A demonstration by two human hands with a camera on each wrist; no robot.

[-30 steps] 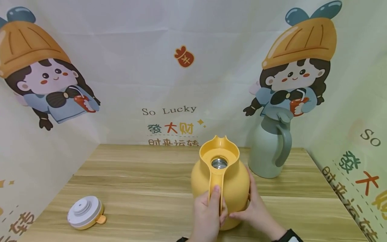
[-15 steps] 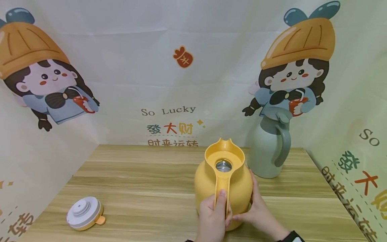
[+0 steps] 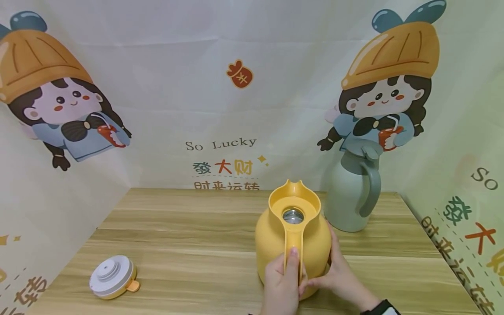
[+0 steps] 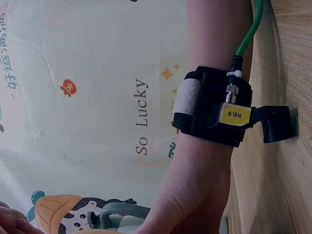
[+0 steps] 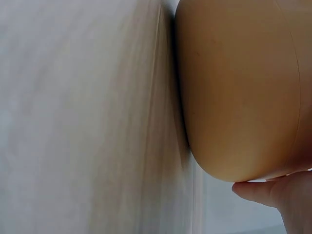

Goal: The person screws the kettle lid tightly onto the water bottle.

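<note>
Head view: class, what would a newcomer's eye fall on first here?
Probably the open yellow jug, low and right of centre. Then two big cartoon girls, upper left and upper right on the backdrop. The green jug, behind and right of the yellow one, might come third.

The right hand is bare, and a broad black strap circles the wrist behind it. A pale grey strip lies along one side of the strap. A small black housing carries a yellow label with dark characters, an R among them, and an angled black bracket juts beside it. A green cable runs into a black plug with a white ring and a silvery metal collar.
</note>
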